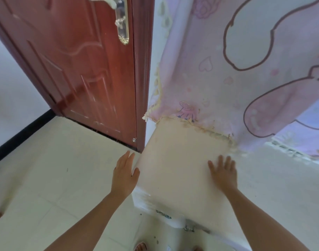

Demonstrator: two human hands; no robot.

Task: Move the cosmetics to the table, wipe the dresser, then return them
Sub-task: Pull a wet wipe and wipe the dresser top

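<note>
Your left hand point(125, 175) hangs straight-fingered beside the wall corner point(173, 160); your right hand point(223, 173) spreads wide in front of it (below the pink curtain point(218, 69)); both hold nothing; where the cosmetics are, I cannot tell.

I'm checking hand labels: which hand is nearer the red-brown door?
Left. The left hand sits just below the lower corner of the door; the right hand is spread farther right, under the fringe of the pink cloth.
</note>
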